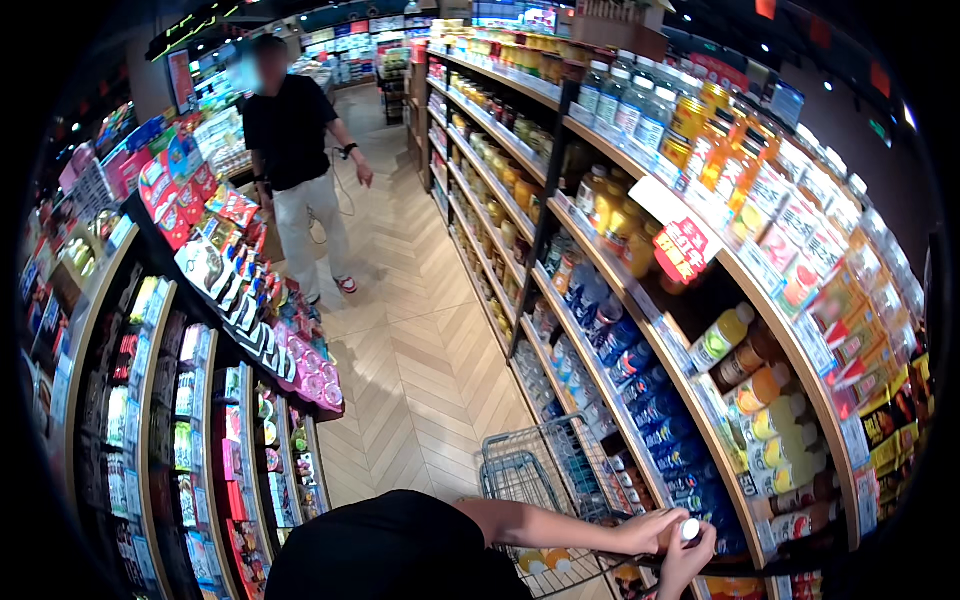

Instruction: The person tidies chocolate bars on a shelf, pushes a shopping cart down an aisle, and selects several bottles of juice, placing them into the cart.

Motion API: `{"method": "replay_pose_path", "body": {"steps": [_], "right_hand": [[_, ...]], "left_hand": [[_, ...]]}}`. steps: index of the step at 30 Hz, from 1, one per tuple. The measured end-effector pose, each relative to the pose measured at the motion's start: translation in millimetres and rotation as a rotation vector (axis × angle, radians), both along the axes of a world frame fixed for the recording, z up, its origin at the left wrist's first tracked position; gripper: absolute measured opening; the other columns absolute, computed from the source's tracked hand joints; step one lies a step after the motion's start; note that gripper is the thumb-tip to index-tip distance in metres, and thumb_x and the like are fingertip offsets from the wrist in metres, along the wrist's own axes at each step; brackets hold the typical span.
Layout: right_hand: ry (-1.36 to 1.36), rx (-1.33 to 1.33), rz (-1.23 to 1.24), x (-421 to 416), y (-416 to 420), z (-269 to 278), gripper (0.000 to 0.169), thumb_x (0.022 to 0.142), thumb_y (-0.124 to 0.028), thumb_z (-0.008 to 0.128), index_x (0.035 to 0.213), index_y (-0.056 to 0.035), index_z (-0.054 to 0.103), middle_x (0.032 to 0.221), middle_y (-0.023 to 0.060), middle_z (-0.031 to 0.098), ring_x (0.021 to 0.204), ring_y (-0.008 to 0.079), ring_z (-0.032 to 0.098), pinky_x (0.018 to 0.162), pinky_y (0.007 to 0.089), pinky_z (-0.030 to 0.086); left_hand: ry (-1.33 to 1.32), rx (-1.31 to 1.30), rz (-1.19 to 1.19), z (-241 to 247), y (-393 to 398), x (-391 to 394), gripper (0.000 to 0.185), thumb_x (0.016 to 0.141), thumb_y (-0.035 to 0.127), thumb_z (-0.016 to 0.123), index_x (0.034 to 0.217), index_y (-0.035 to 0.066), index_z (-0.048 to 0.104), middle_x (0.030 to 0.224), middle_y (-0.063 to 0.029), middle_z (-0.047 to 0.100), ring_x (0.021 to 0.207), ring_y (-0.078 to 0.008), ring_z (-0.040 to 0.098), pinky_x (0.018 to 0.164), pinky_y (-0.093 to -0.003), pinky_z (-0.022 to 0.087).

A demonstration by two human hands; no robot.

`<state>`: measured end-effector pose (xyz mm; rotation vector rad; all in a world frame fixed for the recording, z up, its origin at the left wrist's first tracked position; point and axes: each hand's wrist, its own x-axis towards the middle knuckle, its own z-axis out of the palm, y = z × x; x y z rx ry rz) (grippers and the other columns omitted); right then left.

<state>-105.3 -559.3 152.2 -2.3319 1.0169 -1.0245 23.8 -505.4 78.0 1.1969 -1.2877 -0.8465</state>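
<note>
Both of my hands meet at the lower right, over the edge of a metal shopping cart and close to the drink shelves. A bottle with a white cap point(689, 529) is between them. My left hand point(651, 531) is wrapped round the bottle, most of which the fingers hide. Beside the cap, the fingers of my right hand point(688, 559) touch the bottle from the other side. Below my forearm, the wire shopping cart point(525, 457) holds bottles with yellow and orange contents point(557, 559).
Drink shelves point(637, 315) run along the right, with bottles and cartons on several levels. Snack shelves point(154, 352) line the left. A person point(292, 142) in a dark top and light trousers stands in the wood-floored aisle point(397, 337), beside the snack display.
</note>
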Motion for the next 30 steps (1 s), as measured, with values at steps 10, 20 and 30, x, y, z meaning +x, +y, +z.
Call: {"method": "replay_pose_path", "body": {"steps": [10,20,30], "right_hand": [[0.130,0.145,0.041,23,44,-105,0.033,0.071,-0.010,0.085,0.100,-0.0013,0.071,0.096,0.0194,0.068,0.089,0.0379,0.067,0.080,0.0436,0.053],[0.099,0.318,-0.026,29,61,-151,0.031,0.075,-0.012,0.080,0.102,-0.0041,0.067,0.102,0.0223,0.066,0.098,0.0439,0.065,0.086,0.0496,0.053],[0.189,0.536,-0.235,4,61,-226,0.032,0.075,-0.016,0.079,0.105,-0.0071,0.070,0.109,0.0209,0.066,0.102,0.0418,0.065,0.091,0.0472,0.053]], "left_hand": [[-0.305,0.024,-0.066,-102,44,39,0.065,0.079,0.008,0.075,0.138,0.010,0.047,0.129,-0.0208,0.060,0.120,-0.0416,0.060,0.099,-0.0468,0.050],[-0.190,0.216,-0.105,-154,61,38,0.073,0.080,0.003,0.075,0.147,0.017,0.049,0.111,-0.0122,0.072,0.094,-0.0224,0.073,0.076,-0.0343,0.056],[-0.390,0.259,-0.188,-251,44,26,0.060,0.088,0.025,0.074,0.143,0.018,0.050,0.118,-0.0155,0.071,0.105,-0.0388,0.069,0.086,-0.0488,0.055]]}}
